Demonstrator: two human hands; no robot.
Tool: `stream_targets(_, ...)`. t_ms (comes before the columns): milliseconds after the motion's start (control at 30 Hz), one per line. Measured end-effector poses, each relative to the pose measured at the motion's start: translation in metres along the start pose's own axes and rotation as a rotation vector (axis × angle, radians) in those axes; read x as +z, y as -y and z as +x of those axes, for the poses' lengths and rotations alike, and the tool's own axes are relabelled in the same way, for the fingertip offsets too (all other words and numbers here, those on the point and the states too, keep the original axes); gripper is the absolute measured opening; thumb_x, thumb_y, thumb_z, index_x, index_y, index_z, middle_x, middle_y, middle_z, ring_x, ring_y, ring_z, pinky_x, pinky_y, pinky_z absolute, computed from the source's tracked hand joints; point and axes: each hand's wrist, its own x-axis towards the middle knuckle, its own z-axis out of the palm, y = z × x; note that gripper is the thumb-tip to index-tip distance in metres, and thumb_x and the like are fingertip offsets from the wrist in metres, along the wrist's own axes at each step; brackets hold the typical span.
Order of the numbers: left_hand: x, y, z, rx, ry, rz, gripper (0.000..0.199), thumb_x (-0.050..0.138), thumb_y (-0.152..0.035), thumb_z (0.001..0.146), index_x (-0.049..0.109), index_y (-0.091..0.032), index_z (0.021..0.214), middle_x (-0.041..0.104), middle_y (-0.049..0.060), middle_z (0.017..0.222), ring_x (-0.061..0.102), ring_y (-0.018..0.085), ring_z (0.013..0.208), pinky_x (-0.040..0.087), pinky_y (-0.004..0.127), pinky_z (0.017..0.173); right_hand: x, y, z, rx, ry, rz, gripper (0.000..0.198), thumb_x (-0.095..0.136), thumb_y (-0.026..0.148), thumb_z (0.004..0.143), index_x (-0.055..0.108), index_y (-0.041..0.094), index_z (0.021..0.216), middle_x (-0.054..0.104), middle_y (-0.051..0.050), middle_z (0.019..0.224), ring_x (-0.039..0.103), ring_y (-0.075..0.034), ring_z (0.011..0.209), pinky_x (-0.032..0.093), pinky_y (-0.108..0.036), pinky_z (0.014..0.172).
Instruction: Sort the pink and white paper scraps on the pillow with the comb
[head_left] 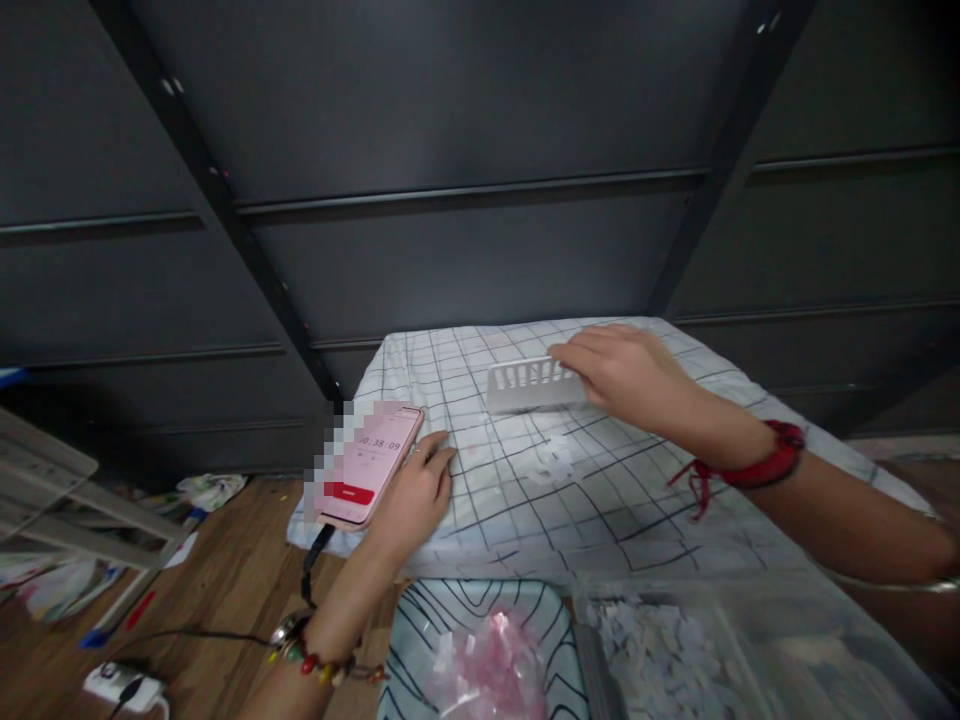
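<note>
My right hand (619, 375) grips the right end of a white slotted plastic holder (525, 388), its thumb and fingers closed on the upper edge. The holder stands on a white tablecloth (480, 520) with a dark grid pattern. In front of it lie a few small white pieces (553, 460), too blurred to name. My left hand (420, 490) rests on the cloth with its fingers loosely apart, right beside a pink-edged phone (367, 470). The phone's screen shows a running timer and a red button.
Close to me, a patterned tray (409, 640) holds pink and clear plastic wrapping (491, 670). To its right sits a clear plastic box (750, 640) with many small pale pieces. Dark panels (472, 260) rise behind the table. A ladder (112, 510) and a power strip (127, 688) are at left.
</note>
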Motion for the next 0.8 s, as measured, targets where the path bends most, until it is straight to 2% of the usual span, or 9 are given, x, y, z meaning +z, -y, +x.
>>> stream_targets(100,0.000,0.001,0.000,0.005,-0.018,0.000,0.029,0.043,-0.010,0.083,0.061,-0.014,0.106,0.053,0.013,0.123,0.051,0.027,0.115,0.041,0.047,0.100,0.013,0.009,0.016,0.016,0.055,0.036,0.024,0.044,0.003,0.075,0.062,0.015,0.083,0.066,-0.007,0.078,0.058,-0.019,0.074,0.040,-0.030,0.068)
stream_targets(233,0.000,0.001,0.000,0.006,-0.011,-0.009,0.029,0.043,-0.009,0.083,0.061,-0.014,0.106,0.053,0.013,0.123,0.051,0.027,0.115,0.042,0.046,0.100,0.012,0.010,0.015,0.005,0.100,0.019,0.022,0.043,0.003,0.075,0.061,0.015,0.079,0.064,-0.007,0.074,0.057,-0.019,0.070,0.039,-0.030,0.065)
stream_targets(400,-0.002,-0.001,0.000,-0.003,0.025,-0.014,0.031,0.040,-0.008,0.084,0.060,-0.010,0.107,0.051,0.016,0.125,0.048,0.028,0.118,0.041,0.046,0.100,0.002,-0.003,-0.008,-0.022,0.108,-0.016,0.023,0.043,0.004,0.073,0.062,0.016,0.080,0.065,-0.007,0.075,0.058,-0.019,0.070,0.040,-0.030,0.065)
stream_targets(600,0.000,0.000,0.000,0.008,0.001,-0.016,0.031,0.040,-0.009,0.084,0.060,-0.010,0.107,0.052,0.016,0.124,0.049,0.028,0.116,0.042,0.048,0.099,-0.011,-0.008,-0.042,-0.037,0.071,-0.018,0.028,0.041,0.004,0.071,0.062,0.017,0.083,0.066,-0.006,0.075,0.058,-0.019,0.068,0.043,-0.032,0.065)
stream_targets(800,0.000,0.001,0.001,0.002,-0.001,-0.034,0.030,0.040,-0.010,0.084,0.061,-0.013,0.106,0.053,0.014,0.122,0.051,0.026,0.114,0.042,0.044,0.100,-0.038,-0.015,-0.079,0.015,0.029,0.066,0.027,0.038,0.008,0.077,0.059,0.021,0.088,0.065,-0.005,0.077,0.059,-0.021,0.069,0.046,-0.035,0.065)
